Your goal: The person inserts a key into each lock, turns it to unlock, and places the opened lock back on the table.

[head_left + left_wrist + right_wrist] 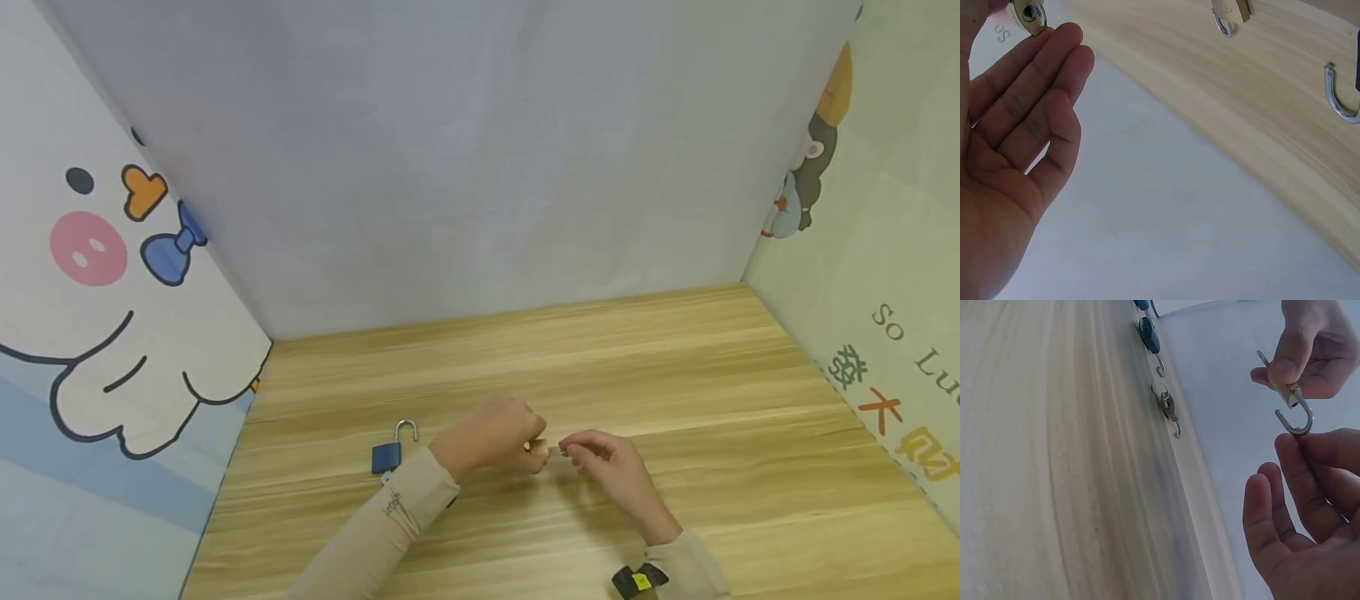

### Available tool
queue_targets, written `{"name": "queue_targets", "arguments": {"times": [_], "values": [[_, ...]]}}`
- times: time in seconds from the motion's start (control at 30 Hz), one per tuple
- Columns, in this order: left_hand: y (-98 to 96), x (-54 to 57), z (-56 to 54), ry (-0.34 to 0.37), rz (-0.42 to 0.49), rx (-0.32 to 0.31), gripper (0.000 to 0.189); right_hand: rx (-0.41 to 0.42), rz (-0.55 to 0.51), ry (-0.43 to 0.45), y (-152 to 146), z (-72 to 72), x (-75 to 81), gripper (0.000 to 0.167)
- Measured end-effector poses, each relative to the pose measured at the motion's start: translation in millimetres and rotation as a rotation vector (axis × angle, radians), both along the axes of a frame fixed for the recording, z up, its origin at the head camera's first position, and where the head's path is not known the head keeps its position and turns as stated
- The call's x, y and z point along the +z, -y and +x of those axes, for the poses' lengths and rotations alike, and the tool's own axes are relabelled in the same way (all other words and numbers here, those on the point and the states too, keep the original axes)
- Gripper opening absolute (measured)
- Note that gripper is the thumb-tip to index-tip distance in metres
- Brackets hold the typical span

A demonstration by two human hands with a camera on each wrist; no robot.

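My left hand (495,433) holds a small brass padlock (538,448) by its body, above the wooden table. In the right wrist view the thumb of that hand lies on the padlock body (1280,384), and the shackle (1309,419) is swung out, its free end out of the body. My right hand (611,471) pinches the bend of the shackle between thumb and index finger, the other fingers spread loosely. A keyhole face with a metal ring shows on the padlock (1030,14) in the left wrist view. A blue padlock (386,457) with its shackle up lies left of my left hand.
Along the wooden table (675,367) lie another brass padlock (1167,405) with a key ring and a dark padlock (1149,334), both with shackles out. In the head view my left sleeve (375,533) hides most of that area. A pale cloth wall (487,167) stands behind.
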State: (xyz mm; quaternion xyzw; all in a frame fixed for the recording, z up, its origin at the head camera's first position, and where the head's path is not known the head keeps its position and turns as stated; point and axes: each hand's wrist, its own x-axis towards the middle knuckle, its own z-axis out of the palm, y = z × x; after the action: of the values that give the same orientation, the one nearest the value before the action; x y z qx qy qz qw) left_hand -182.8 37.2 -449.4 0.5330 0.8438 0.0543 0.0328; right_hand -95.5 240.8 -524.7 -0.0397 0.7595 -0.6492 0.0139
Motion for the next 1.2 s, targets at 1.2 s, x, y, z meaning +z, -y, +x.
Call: {"name": "queue_targets", "arguments": {"times": [1.2], "values": [[-24.4,-28.9,11.5,-0.18,0.073,0.381,0.054,-0.012,0.166,0.057,-16.5,6.2,4.1,0.026]]}}
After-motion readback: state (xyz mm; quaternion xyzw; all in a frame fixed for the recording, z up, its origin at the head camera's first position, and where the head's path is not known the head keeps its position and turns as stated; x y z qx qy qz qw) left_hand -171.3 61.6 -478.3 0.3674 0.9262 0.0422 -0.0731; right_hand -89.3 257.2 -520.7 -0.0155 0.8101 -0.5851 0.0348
